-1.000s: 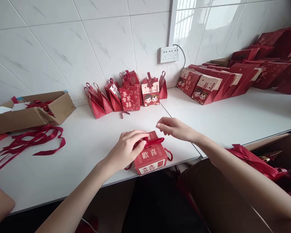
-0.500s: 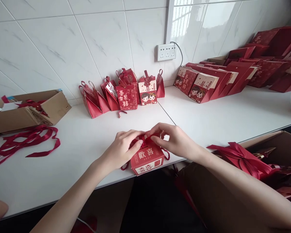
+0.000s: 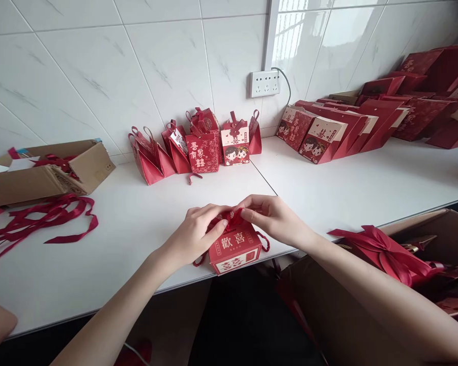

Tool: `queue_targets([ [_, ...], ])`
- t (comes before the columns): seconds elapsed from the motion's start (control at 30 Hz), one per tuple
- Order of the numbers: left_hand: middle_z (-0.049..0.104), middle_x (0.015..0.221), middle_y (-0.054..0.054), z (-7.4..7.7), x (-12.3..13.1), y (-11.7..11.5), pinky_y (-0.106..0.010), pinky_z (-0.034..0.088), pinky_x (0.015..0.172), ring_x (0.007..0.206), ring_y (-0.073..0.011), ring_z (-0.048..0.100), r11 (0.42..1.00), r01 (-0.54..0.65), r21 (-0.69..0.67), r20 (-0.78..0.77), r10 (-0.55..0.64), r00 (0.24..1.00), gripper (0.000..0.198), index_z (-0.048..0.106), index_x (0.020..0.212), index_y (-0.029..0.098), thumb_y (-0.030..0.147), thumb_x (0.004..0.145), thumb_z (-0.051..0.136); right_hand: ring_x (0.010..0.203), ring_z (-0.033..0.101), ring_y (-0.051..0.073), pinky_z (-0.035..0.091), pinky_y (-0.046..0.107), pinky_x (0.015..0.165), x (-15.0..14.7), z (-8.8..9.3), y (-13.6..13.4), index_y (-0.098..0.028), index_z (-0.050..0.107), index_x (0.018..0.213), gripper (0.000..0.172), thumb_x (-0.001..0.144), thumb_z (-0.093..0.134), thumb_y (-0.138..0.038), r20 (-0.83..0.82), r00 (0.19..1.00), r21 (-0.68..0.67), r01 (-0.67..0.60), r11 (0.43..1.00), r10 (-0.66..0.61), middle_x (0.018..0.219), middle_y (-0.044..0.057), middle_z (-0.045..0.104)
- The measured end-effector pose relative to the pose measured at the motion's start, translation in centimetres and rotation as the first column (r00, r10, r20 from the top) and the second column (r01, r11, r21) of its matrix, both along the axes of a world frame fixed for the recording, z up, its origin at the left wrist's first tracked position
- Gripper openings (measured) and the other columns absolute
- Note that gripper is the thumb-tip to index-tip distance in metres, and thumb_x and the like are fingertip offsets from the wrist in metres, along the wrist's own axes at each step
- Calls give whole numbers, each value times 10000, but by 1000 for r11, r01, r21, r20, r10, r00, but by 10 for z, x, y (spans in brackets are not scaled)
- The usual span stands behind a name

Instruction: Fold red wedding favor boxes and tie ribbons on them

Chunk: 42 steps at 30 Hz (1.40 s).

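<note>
A small red gift box (image 3: pixel 234 250) with gold characters stands at the front edge of the white table (image 3: pixel 137 223). A red ribbon (image 3: pixel 231 219) lies across its top. My left hand (image 3: pixel 193 235) pinches the ribbon from the left side of the box top. My right hand (image 3: pixel 272 217) pinches the same ribbon from the right, fingertips almost meeting the left ones. A red cord handle (image 3: pixel 265 243) hangs off the box's right side.
Finished red boxes (image 3: pixel 202 147) stand in a group by the tiled wall. Flat red boxes (image 3: pixel 328 132) lean in a row at right. An open carton (image 3: pixel 41 175) and loose red ribbons (image 3: pixel 41 218) lie at left. A carton of ribbons (image 3: pixel 389 254) sits low right.
My right hand came down from above the box onto the ribbon and now pinches it opposite my left hand. The box stayed in place.
</note>
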<state>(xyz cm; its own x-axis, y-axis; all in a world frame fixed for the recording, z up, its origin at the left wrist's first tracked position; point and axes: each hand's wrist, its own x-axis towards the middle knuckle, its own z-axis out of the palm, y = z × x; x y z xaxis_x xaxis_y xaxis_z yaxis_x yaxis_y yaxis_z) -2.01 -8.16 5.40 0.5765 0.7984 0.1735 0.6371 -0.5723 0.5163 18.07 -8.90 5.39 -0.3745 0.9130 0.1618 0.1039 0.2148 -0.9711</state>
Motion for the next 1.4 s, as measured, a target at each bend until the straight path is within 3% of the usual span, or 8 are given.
queue_targets([
  [0.17, 626, 1214, -36, -1, -1, 1, -356, 387, 1012, 1104, -196, 578, 1000, -6, 8, 7, 6, 1000, 336, 541, 1222, 236, 331, 953, 361, 692, 599, 128, 459, 258, 644, 4, -3, 0, -152, 617, 964, 237, 787, 639, -308, -31, 999, -68, -12, 998, 10, 750, 8, 662],
  [0.37, 633, 1206, -46, -4, -2, 3, -369, 391, 1015, 1114, -208, 577, 1000, -8, 22, 10, 7, 1000, 342, 552, 1223, 231, 339, 946, 383, 676, 559, 118, 419, 259, 621, 13, 5, 3, -137, 648, 765, 271, 686, 746, -377, -68, 990, -192, -138, 972, 127, 748, 19, 650],
  [0.57, 642, 1193, -32, -2, -1, 2, -353, 406, 997, 1088, -197, 600, 999, 7, 39, 2, -7, 1000, 329, 556, 1214, 242, 318, 950, 375, 476, 357, 47, 250, 216, 456, 15, 6, 5, -122, 643, 844, 305, 752, 688, -409, -130, 974, -265, -216, 940, 187, 580, -43, 511],
  [0.73, 654, 1165, -28, 0, 0, 0, -367, 399, 996, 1045, -196, 609, 1000, -12, 15, -1, 12, 1000, 326, 557, 1206, 246, 321, 950, 370, 399, 255, 27, 161, 203, 384, 10, 7, 3, -189, 544, 1004, 288, 805, 647, -369, -233, 944, -294, -298, 908, 235, 587, -92, 430],
  [0.93, 641, 1188, -37, 0, 1, 0, -363, 381, 1016, 1073, -194, 592, 1000, -8, -9, 5, 8, 1000, 327, 559, 1196, 223, 331, 949, 375, 463, 327, 40, 225, 202, 419, 5, 2, 10, -141, 570, 934, 318, 848, 580, -448, -20, 987, -122, -159, 980, 158, 632, -38, 529],
  [1.17, 642, 1185, -43, 0, 0, 1, -376, 391, 1015, 1073, -201, 592, 1000, -9, -6, -9, 9, 1000, 336, 551, 1212, 232, 336, 947, 372, 475, 339, 55, 283, 220, 467, 5, 6, 17, -144, 577, 884, 287, 816, 605, -422, 65, 981, -102, -175, 979, 183, 592, -49, 520],
  [1.3, 604, 1240, -47, -5, -1, 1, -375, 375, 1049, 1168, -207, 538, 1000, -18, 24, 21, 18, 1000, 350, 531, 1237, 248, 360, 944, 376, 688, 527, 126, 419, 269, 631, 11, 4, 20, -167, 602, 927, 206, 782, 620, -313, 273, 962, 121, -16, 992, -18, 857, 44, 620],
  [1.4, 571, 1246, -65, -8, -6, -4, -393, 334, 1084, 1198, -219, 499, 975, -174, 140, 164, 150, 975, 336, 533, 1196, 239, 384, 928, 394, 781, 552, 154, 434, 297, 694, 20, 5, 13, -190, 586, 957, 245, 825, 564, -396, 312, 937, 174, 109, 979, -160, 1025, 71, 608],
])
